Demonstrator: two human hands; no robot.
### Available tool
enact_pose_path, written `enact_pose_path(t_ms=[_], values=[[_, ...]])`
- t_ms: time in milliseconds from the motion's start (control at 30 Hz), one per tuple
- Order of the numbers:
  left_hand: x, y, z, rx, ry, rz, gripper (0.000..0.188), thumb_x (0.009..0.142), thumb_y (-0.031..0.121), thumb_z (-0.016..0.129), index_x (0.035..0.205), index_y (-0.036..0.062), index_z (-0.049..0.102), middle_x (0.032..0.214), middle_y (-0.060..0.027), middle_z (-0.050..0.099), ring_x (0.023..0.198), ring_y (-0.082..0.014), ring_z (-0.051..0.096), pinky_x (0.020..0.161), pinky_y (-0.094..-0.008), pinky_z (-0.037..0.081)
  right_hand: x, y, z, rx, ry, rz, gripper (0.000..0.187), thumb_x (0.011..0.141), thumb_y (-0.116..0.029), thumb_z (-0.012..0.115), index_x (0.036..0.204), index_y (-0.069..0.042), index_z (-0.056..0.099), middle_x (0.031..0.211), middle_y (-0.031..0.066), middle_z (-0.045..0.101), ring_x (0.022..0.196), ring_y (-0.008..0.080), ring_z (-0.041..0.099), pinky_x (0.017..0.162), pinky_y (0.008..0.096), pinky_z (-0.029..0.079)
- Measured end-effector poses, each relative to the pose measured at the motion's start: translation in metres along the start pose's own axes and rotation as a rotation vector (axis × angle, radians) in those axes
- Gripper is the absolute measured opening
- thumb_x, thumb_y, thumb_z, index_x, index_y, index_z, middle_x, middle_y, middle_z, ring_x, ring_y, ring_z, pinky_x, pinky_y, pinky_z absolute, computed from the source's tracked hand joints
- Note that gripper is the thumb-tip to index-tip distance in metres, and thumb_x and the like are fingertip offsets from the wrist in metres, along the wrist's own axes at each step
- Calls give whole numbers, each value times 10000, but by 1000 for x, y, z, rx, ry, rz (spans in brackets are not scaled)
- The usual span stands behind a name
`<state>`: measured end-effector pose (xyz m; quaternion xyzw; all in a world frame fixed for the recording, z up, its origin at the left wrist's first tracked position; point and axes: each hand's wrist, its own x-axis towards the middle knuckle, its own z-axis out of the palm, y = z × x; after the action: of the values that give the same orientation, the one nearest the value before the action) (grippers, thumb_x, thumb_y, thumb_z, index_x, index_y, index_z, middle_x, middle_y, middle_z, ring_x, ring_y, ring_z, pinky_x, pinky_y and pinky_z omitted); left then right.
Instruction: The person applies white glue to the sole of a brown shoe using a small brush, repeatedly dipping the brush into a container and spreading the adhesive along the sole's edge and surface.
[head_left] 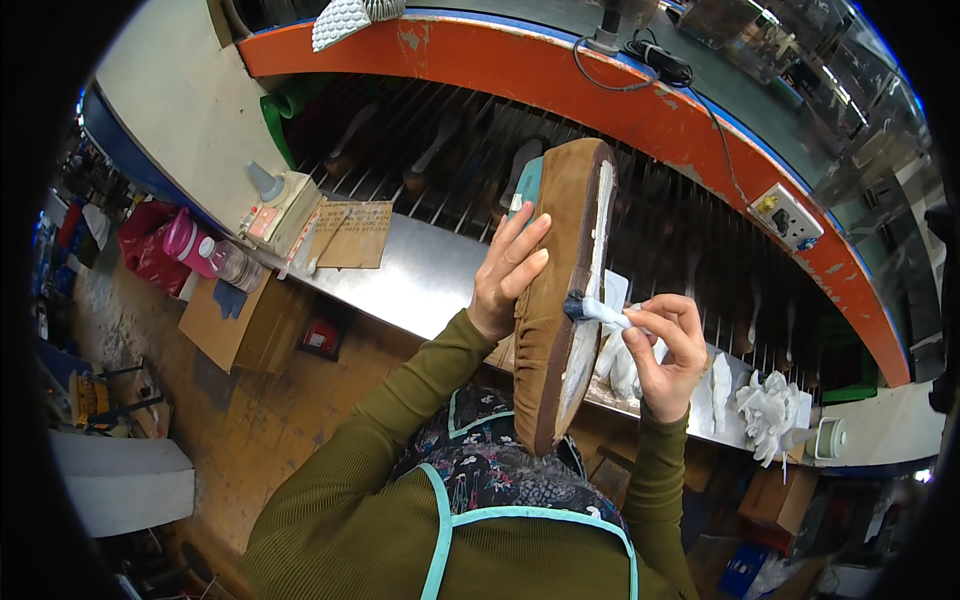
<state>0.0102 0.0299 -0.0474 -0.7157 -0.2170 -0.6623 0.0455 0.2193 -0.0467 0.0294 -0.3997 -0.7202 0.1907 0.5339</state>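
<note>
A brown suede shoe (552, 230) stands almost upright in front of me, with a teal shoe last (527, 187) showing at its upper left. My left hand (507, 275) grips the shoe from its left side, fingers lying over the suede. Between thumb and fingers, my right hand (665, 350) pinches a small brush (603, 312) with a whitish handle. Its dark bristles touch the shoe's edge on the right, where white coating runs along the dark brown sole side. The sole's full face is turned away.
Beyond the shoe, a rack of metal bars (440, 150) runs under an orange-edged shelf (480, 32). Crumpled white tissue (772, 410) lies on the metal ledge at right. At left are cardboard (355, 236) with a stick on it, a control box (283, 215) and a bottle (230, 262).
</note>
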Motion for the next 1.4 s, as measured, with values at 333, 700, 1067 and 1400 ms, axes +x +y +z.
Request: enact_pose_path(t_ms=[333, 700, 1067, 1400], values=[[-7, -1, -1, 3, -27, -86, 490, 835, 131, 674, 1251, 127, 415, 1378, -197, 479, 1266, -427, 458, 1043, -561, 355, -26, -9, 0, -214, 21, -64, 229, 688, -15, 778, 907, -69, 741, 924, 66, 568, 805, 168, 522, 618, 246, 448], [-20, 1, 12, -173, 6, -252, 577, 804, 102, 708, 1298, 74, 411, 1383, -216, 462, 1285, -416, 433, 1067, -482, 364, -31, 7, 20, 122, 152, 289, 123, 832, -26, 680, 945, 18, 705, 911, 53, 556, 756, 108, 527, 624, 222, 433], [-24, 3, 5, -30, -61, -247, 683, 738, 100, 767, 1319, 83, 407, 1389, -192, 464, 1290, -410, 427, 1062, -474, 372, -78, -41, 4, 198, 50, 482, 142, 803, -18, 702, 940, 16, 713, 975, 79, 553, 877, 144, 542, 747, 241, 445], [-22, 7, 8, 0, -83, -201, 697, 718, 95, 780, 1310, 102, 413, 1390, -185, 464, 1284, -408, 433, 1049, -479, 385, -46, -27, 11, -47, 110, 260, 135, 820, -17, 701, 954, -7, 716, 958, 50, 536, 729, 80, 520, 572, 200, 425]])
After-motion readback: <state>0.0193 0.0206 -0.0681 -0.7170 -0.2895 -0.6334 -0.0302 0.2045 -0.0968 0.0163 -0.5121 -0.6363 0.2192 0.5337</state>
